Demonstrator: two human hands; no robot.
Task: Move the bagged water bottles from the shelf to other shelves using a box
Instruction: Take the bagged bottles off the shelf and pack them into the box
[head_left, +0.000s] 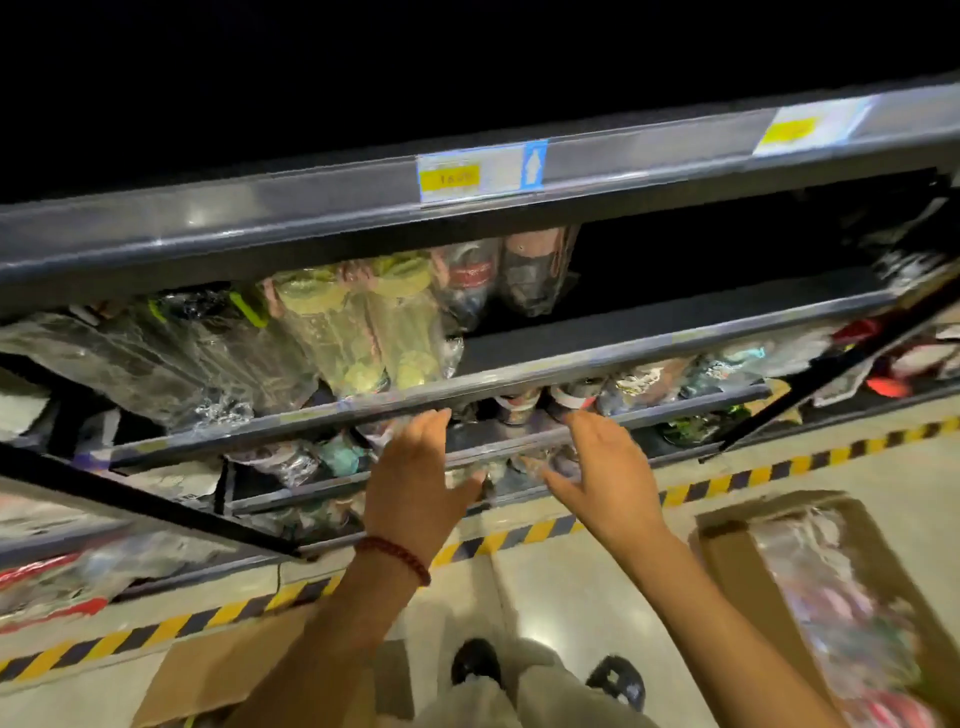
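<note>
hands (415, 483): 2, fingers spread | box (727, 551): 1 | bagged bottles (358, 322): blurred, perhaps 6

Both hands, left hand (415, 483) and right hand (605, 475), reach empty with straight fingers toward bagged bottles (353, 322) on the shelf (597, 374).

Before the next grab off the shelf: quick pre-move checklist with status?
1. Left hand free: ok, fingers straight, holding nothing.
2. Right hand free: ok, fingers spread, holding nothing.
3. Bagged bottles left to take: ok, several stand on the upper shelf, which is bare at its right part.
4. Box within reach: ok, open on the floor at the person's right, bagged items already inside.
5. Room left in the box: cannot tell, partly out of frame and blurred.
6. Footing: ok, both shoes on bare floor; flat cardboard lies to the left.
</note>
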